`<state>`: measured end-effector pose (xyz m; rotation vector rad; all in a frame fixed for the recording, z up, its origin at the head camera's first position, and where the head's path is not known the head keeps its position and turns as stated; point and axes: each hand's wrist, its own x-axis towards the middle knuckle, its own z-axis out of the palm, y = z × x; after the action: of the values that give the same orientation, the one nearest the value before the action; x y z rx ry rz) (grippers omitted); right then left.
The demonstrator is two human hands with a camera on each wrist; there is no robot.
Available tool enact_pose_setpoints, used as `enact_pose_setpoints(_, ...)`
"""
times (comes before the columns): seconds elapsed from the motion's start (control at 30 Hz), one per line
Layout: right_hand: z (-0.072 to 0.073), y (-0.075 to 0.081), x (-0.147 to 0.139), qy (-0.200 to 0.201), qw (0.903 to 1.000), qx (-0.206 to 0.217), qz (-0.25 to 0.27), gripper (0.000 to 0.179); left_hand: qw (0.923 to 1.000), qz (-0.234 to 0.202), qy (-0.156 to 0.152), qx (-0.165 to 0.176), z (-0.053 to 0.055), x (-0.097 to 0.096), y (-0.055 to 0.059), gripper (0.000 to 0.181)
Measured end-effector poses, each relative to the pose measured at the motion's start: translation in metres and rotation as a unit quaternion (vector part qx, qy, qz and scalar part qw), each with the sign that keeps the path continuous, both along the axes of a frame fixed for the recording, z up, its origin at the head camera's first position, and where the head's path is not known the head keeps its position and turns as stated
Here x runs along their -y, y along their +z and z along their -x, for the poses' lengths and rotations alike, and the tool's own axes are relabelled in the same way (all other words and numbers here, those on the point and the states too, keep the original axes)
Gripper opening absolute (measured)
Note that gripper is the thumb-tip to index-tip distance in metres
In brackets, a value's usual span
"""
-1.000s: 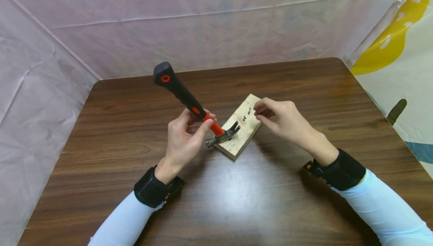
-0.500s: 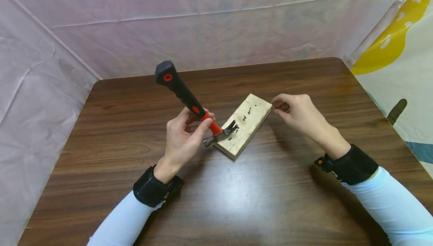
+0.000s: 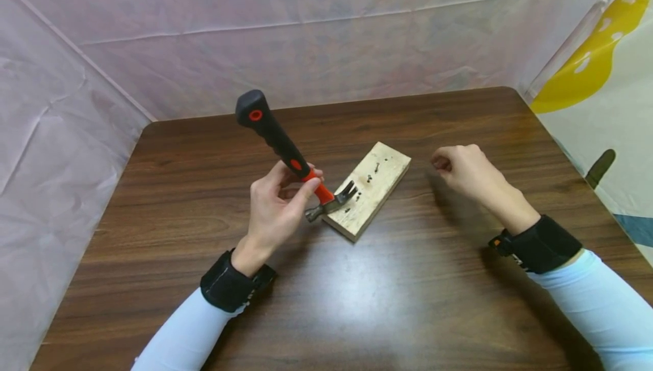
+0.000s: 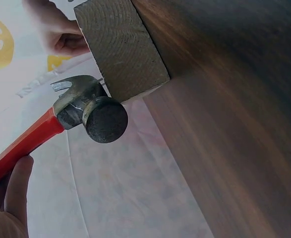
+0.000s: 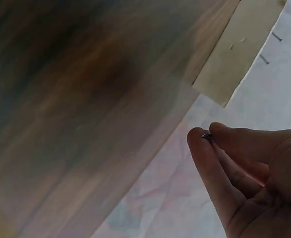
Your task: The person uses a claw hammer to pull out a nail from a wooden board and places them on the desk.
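Observation:
My left hand (image 3: 278, 207) grips a claw hammer (image 3: 275, 133) by the red neck just above its head, the black handle slanting up to the left. The steel head overlaps the near left edge of a pale wooden block (image 3: 377, 190). In the left wrist view the round striking face (image 4: 106, 120) shows beside the block's end grain (image 4: 123, 49). Several nails (image 5: 277, 36) stand up from the block. To the block's right, my right hand (image 3: 469, 173) pinches a nail (image 5: 207, 136) between thumb and forefinger; only a small metal point of it shows.
The block lies at a slant on a brown wood-grain table (image 3: 178, 246). Behind the table hangs a pale, creased sheet (image 3: 326, 37). A printed cloth with a yellow shape (image 3: 597, 54) hangs at the right.
My right hand has moved right, from over the far end of the block to beside it above the table. The left hand and hammer have stayed nearly still.

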<state>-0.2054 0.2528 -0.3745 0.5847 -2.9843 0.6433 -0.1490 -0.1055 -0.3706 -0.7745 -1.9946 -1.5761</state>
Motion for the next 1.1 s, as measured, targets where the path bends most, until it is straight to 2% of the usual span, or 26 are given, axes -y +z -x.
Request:
enact_pose_setpoints(0.2,0.005,-0.005,-0.013,-0.017,0.9985,0.041,-0.031,0.021,1.0,0.002,-0.002,-0.003,0.0,0.001,0.001,0.021)
enact_pose_setpoints(0.5,0.018,-0.009,-0.032,-0.036,0.9941,0.077,-0.067,0.021,1.0,0.006,0.003,-0.001,-0.001,0.003,0.0,0.022)
enact_pose_setpoints(0.83,0.021,-0.007,-0.037,-0.054,0.9921,0.085,-0.075,0.021,0.9999,0.012,0.01,0.0,-0.001,0.003,0.0,0.022)
enact_pose_setpoints(1.1,0.025,-0.008,-0.04,-0.053,0.9903,0.095,-0.086,0.021,0.9998,0.016,0.012,0.004,-0.002,0.003,0.001,0.022)
